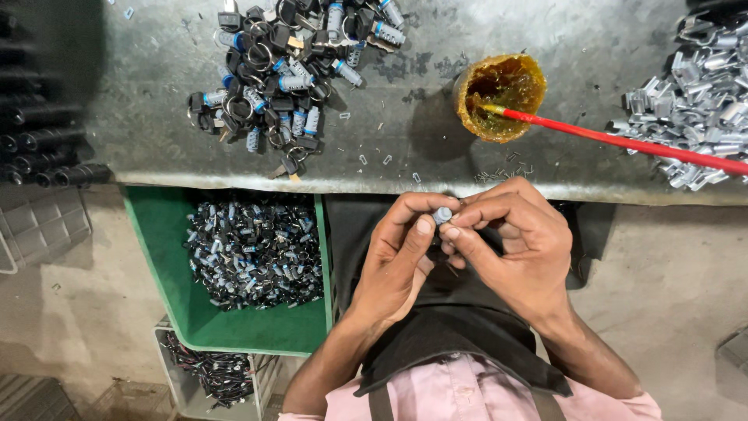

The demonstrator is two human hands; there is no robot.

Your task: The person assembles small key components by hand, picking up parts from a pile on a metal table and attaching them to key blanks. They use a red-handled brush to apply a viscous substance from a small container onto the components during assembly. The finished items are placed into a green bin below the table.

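Nearest the camera, over a dark apron on the lap, the left hand (401,257) and the right hand (506,242) met just below the edge of the tabletop (156,101). Between them sat a small silver-grey lock cylinder (442,214), pinched at its sides by the left thumb and forefinger, while the right fingertips closed on its end from the other side. Both grips were pressed together on that one piece; whether anything smaller was held against it could not be told.

The step in hand looked like fitting or checking the small cylinder by touch. The next move would seem to call for a steady left pinch while the right fingers made a fine turn or push, since the part was tiny and easily dropped.

To the left of the lap, a green bin (148,234) held a heap of like cylinders, with a white crate (167,366) of more below it.

Farther off on the grey tabletop lay a pile of keys and cylinders (288,70), some with blue bands. A cup of amber grease (499,93) stood to the right of it, with a red-handled brush (623,142) resting in it. A heap of bright metal clips (697,101) lay at the far right, well apart from the hands.
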